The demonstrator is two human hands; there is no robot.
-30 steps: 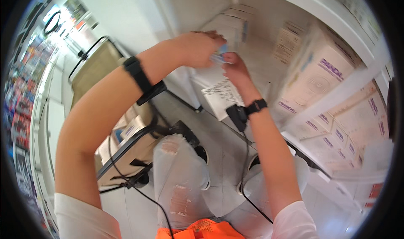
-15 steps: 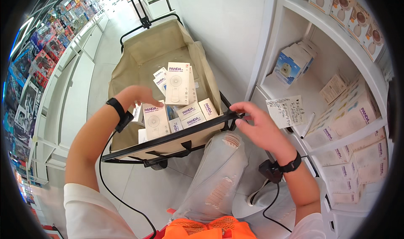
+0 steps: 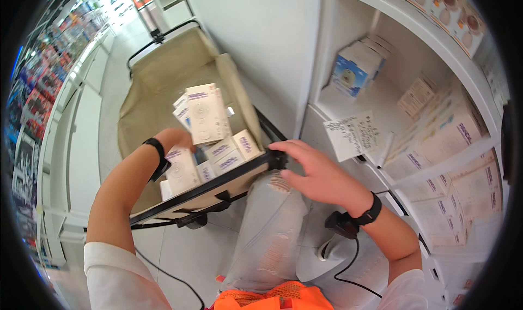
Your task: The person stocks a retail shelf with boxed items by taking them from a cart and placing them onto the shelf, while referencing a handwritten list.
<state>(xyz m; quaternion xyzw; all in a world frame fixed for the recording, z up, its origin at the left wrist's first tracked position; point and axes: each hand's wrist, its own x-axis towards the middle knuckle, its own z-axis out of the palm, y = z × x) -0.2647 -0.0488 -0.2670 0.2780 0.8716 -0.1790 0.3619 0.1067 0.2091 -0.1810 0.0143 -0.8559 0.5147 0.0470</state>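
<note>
A beige fabric cart point(image 3: 152, 81) with a black frame stands in front of me. Inside it are several white boxed handheld fans with purple lettering. My left hand point(image 3: 178, 139) reaches down among them, over an upright fan box point(image 3: 182, 171) near the front; its fingers are hidden or blurred. Just beyond, a taller fan box point(image 3: 206, 113) leans on others, and smaller fan boxes point(image 3: 227, 160) lie to the right. At the cart's near right corner point(image 3: 275, 158) is my right hand point(image 3: 310, 171), fingers stretched and thumb apart, touching the black frame.
White shelves point(image 3: 310, 108) on the right hold stacked fan boxes point(image 3: 436, 184), a blue-and-white box point(image 3: 351, 73), a handwritten sheet point(image 3: 348, 138) and a marker point(image 3: 387, 149). Toy shelves point(image 3: 81, 119) line the left side. My leg point(image 3: 272, 223) is close to the cart's front.
The view has shifted, so cart and shelves appear further left. My left hand has dipped deeper among the fan boxes. My right hand stays at the cart's corner.
</note>
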